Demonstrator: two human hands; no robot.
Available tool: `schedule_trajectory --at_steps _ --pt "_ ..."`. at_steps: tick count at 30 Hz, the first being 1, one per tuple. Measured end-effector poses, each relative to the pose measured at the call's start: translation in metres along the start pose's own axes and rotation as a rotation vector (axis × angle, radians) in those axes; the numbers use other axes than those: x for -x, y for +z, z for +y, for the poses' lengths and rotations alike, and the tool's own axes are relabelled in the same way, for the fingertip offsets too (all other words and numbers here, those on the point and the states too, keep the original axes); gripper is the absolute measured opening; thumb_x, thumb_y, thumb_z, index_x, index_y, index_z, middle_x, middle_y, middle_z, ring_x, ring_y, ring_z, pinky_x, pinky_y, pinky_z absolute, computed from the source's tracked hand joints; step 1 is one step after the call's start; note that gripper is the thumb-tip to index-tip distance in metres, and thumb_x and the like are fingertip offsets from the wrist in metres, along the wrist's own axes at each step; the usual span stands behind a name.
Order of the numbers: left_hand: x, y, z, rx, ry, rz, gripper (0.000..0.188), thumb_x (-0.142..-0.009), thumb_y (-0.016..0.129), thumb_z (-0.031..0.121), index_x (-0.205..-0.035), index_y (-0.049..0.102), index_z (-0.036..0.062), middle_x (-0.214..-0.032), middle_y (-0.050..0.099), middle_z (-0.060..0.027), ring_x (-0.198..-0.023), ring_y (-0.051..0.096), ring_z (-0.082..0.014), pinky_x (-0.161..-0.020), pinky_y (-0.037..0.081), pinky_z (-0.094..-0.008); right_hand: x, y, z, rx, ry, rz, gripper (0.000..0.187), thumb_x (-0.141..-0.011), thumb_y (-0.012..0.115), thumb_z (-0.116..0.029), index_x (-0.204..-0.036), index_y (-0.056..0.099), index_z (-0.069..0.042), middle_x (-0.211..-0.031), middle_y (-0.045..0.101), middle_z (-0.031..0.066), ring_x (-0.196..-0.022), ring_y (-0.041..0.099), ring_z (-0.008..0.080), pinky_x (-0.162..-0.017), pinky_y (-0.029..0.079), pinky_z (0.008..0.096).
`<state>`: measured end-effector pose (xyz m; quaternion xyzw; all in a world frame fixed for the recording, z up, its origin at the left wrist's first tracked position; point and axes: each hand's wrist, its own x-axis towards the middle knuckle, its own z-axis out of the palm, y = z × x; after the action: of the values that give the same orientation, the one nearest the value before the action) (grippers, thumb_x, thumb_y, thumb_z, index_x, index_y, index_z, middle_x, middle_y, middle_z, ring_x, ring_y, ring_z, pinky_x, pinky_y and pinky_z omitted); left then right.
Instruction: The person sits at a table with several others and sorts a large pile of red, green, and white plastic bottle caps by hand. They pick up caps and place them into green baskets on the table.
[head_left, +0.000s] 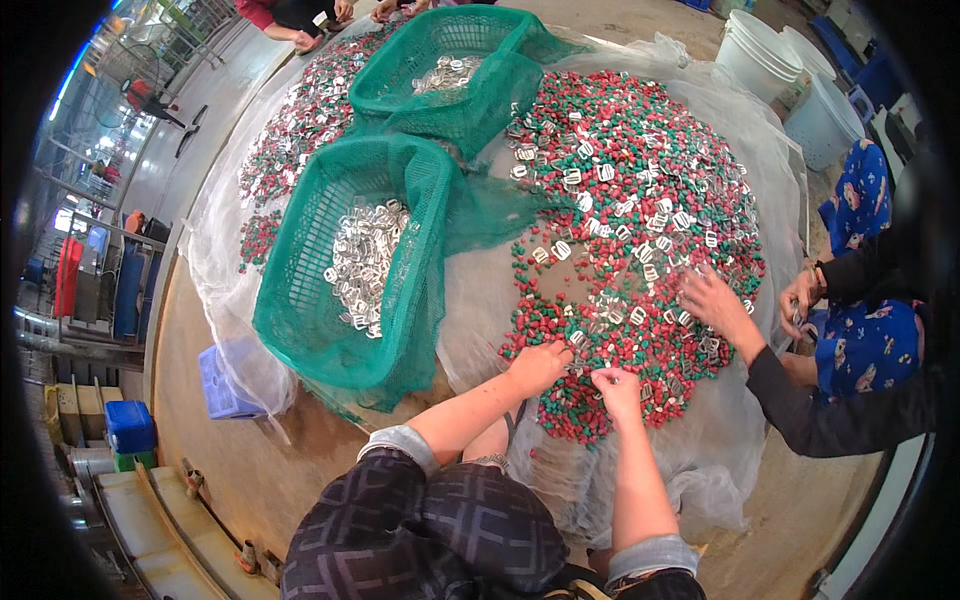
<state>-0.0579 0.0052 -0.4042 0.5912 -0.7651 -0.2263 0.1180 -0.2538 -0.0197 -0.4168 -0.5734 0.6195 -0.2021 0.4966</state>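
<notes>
My left hand (540, 368) is at the near edge of a wide pile of small red and green pieces (660, 375). Its fingers are bent together beside some silver metal buckles (577, 340); what they grip, if anything, is too small to make out. Just to its right, my right hand (618, 392) is pinched above the pile, its fingertips closed on something I cannot make out. More flat silver buckles (663, 243) lie scattered over the pile. On my left stands a green netted basket (290, 290) with a heap of silver buckles (368, 262) inside.
A co-worker's hand (715, 300) reaches into the pile from the right. Another green netted basket (375, 90) stands farther away. Pale mesh sheeting (480, 300) lies under everything. White buckets (760, 55) stand at the far right, a purple crate (225, 385) at the left.
</notes>
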Motion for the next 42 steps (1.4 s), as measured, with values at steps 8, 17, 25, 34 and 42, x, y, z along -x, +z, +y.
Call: schedule_trajectory --at_steps 8,17,25,34,42 --pt "-0.009 -0.025 -0.017 0.756 -0.458 0.018 0.016 -0.078 0.059 0.018 -0.082 0.059 0.0026 -0.077 0.061 -0.0077 -0.07 0.059 -0.0189 -0.062 0.047 -0.0304 0.019 -0.032 -0.025 0.447 0.16 0.008 0.033 -0.067 0.071 -0.026 -0.099 0.065 -0.02 -0.066 0.062 0.0083 -0.068 0.062 0.0251 -0.065 0.049 0.039" --pt "-0.025 -0.026 -0.017 1.16 -0.47 -0.262 0.03 -0.076 0.067 0.031 -0.086 0.06 0.0037 -0.073 0.062 -0.007 -0.065 0.061 -0.0183 -0.06 0.049 -0.0316 0.025 -0.035 -0.014 0.611 0.07 -0.048 0.039 -0.065 0.073 -0.026 -0.103 0.061 -0.022 -0.085 0.064 0.0081 -0.084 0.061 0.0261 -0.071 0.049 0.0393" --pt "-0.024 0.004 0.018 0.297 -0.384 -0.13 0.028 -0.068 0.072 0.028 -0.078 0.061 0.0043 -0.067 0.061 -0.0087 -0.067 0.063 -0.0215 -0.062 0.049 -0.0343 0.023 -0.035 -0.021 0.681 0.149 -0.155 0.045 -0.064 0.074 -0.03 -0.107 0.062 -0.022 -0.093 0.064 0.0112 -0.091 0.06 0.0271 -0.077 0.048 0.0397" --pt "-0.024 -0.039 0.005 1.772 -0.427 -0.24 0.017 -0.072 0.062 0.003 -0.078 0.046 0.0075 -0.078 0.059 -0.0035 -0.067 0.059 -0.0147 -0.057 0.051 -0.0279 0.022 -0.029 -0.018 0.584 0.236 -0.189 0.036 -0.065 0.074 -0.025 -0.099 0.065 -0.019 -0.094 0.064 0.0101 -0.092 0.06 0.0264 -0.079 0.047 0.0389" --pt "-0.05 -0.027 0.006 0.275 -0.24 -0.109 0.03 -0.067 0.073 0.021 -0.095 0.062 0.0151 -0.065 0.06 -0.0078 -0.064 0.06 -0.0213 -0.057 0.047 -0.0346 0.019 -0.019 0.0 0.369 0.277 -0.158 0.02 -0.065 0.071 -0.029 -0.083 0.069 -0.018 -0.079 0.065 0.009 -0.08 0.062 0.0253 -0.073 0.048 0.0379"
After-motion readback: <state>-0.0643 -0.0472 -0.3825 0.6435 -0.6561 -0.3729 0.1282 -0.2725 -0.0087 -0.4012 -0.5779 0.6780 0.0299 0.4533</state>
